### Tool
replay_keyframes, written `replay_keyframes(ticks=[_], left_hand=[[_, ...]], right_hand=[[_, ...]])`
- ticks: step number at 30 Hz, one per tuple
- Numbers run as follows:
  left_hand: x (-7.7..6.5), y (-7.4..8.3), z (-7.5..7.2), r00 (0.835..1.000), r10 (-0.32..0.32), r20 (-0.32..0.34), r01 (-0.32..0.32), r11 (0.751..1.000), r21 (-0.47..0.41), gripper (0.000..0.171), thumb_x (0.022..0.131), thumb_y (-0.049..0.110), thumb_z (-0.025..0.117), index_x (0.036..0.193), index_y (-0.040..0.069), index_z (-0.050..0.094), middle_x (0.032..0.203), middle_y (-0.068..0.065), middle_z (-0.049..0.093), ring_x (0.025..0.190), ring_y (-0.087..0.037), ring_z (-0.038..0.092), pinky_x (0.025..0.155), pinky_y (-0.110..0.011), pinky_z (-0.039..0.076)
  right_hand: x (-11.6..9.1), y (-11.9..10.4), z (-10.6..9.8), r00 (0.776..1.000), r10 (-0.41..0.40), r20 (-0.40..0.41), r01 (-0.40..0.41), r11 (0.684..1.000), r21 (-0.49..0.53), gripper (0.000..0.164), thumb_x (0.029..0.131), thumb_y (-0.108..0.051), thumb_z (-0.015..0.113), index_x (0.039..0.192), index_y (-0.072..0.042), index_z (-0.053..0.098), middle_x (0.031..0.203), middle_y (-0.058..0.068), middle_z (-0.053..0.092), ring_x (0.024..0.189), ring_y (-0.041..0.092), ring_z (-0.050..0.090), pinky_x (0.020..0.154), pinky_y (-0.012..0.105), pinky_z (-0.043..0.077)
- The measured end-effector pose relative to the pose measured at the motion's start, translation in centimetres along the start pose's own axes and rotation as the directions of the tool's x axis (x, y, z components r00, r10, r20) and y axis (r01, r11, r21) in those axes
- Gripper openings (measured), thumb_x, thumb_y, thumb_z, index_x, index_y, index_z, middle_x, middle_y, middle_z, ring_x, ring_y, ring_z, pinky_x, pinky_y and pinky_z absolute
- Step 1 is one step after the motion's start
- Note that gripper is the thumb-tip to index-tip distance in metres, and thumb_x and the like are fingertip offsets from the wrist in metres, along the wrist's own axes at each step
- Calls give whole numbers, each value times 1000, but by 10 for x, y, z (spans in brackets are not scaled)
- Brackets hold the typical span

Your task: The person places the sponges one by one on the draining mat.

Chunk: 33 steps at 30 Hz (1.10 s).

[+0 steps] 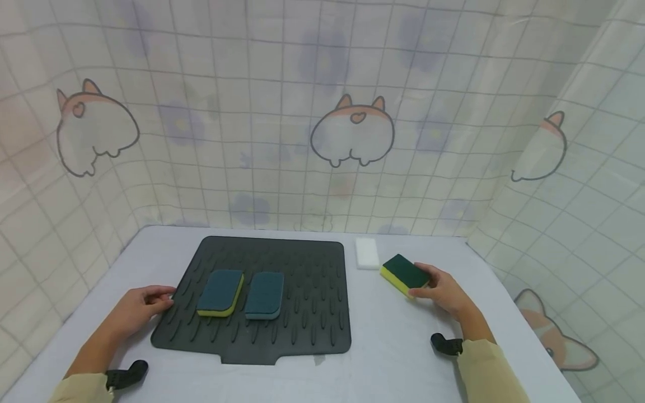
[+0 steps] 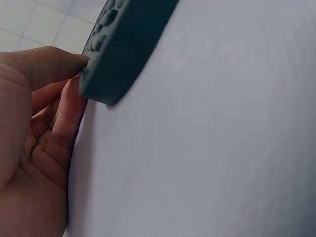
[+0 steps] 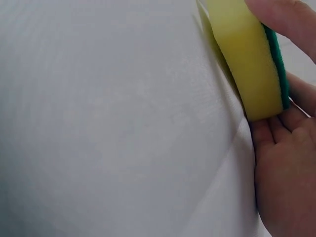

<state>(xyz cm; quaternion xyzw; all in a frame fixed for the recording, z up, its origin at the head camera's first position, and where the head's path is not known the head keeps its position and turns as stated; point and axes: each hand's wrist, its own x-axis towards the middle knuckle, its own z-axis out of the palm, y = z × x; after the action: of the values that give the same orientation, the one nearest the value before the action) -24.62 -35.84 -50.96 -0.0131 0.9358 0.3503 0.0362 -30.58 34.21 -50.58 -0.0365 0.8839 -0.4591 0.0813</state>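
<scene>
In the head view a dark grey drying mat (image 1: 312, 268) with raised ridges lies on the white table. My left hand (image 1: 138, 308) pinches its left edge; the left wrist view has the thumb (image 2: 54, 64) on the mat's rim (image 2: 118, 64) and a finger against its side. Two blue-topped sponges lie on the mat: one with a yellow underside (image 1: 220, 291), the other blue-grey (image 1: 264, 294). Right of the mat, my right hand (image 1: 445, 288) grips a yellow sponge with a green scouring side (image 1: 405, 273). The right wrist view shows its yellow foam (image 3: 249, 69) low over the cloth.
A white block-shaped sponge (image 1: 367, 253) lies between the mat and the green-and-yellow sponge, near the table's back edge. A checked curtain (image 1: 282, 184) with corgi prints hangs behind and at both sides. Black wrist-worn devices (image 1: 126, 376) sit below both hands.
</scene>
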Motion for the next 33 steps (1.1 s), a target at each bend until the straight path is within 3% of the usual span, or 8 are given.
replay_keyframes(ticks=[15,25,33], left_hand=[[-3,0,0,1000,14,-7,-14,1000,-7,45,100,21,67,134,-7,60,102,-8,68,86,-14,54,66,-25,46],[-3,3,-2,1000,5,-3,-5,1000,-2,45,100,21,66,135,-7,60,101,-8,67,88,-17,54,66,-26,46],[-4,2,-1,1000,-6,2,6,1000,-18,45,101,21,66,135,-8,60,101,-8,67,87,-16,53,66,-26,45]], right_hand=[[0,1,4,1000,-2,-13,2,1000,2,93,83,-32,86,159,-11,37,154,21,46,123,32,52,104,47,42],[-4,0,6,999,18,-34,-19,998,-51,96,80,-42,87,158,-13,39,152,19,49,123,31,53,105,47,43],[-11,-1,5,999,-12,-32,11,1000,-28,96,80,-38,88,158,-11,38,154,22,47,126,33,58,105,44,48]])
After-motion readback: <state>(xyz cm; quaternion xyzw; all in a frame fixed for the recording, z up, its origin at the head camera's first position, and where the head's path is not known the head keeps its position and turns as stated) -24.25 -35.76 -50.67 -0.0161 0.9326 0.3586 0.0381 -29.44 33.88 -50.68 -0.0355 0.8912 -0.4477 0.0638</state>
